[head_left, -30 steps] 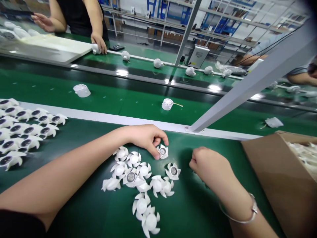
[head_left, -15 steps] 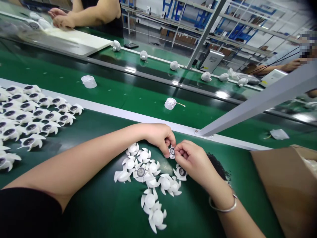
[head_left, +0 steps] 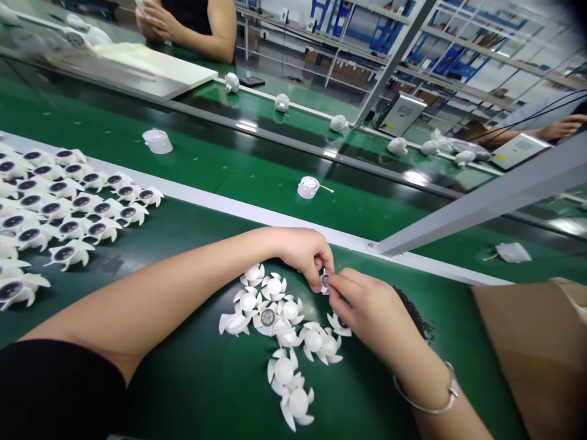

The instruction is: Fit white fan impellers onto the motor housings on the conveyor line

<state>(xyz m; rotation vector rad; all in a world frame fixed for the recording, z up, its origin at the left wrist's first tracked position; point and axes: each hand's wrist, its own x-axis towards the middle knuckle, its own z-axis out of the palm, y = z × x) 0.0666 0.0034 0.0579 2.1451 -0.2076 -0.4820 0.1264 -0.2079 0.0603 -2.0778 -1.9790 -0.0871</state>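
Note:
My left hand [head_left: 308,255] is closed on a small white fan blade wheel [head_left: 324,281], its dark round hub partly showing between the fingers. From the other side my right hand [head_left: 362,305] reaches in, thumb and fingertips pinched together at that hub; whether they hold a small part is hidden. Below both hands lies a loose cluster of white fan blade wheels [head_left: 284,370], mostly hub-cap up, one showing its dark ringed inside [head_left: 268,317]. Another wheel [head_left: 338,325] is partly covered by my right hand. Behind my right wrist is a pile of small black pieces [head_left: 415,315].
Rows of white fan wheels [head_left: 59,208] fill the left of the green table. A cardboard box [head_left: 518,342] stands at right. White round housings [head_left: 309,187] sit on the green belt beyond the pale rail. A grey post [head_left: 477,195] slants across. Co-workers sit opposite.
The view has shifted slightly. Both hands stay together at the fan wheel, my right hand turned a little over its hub. Across the belt, a co-worker's hands have risen, holding something white.

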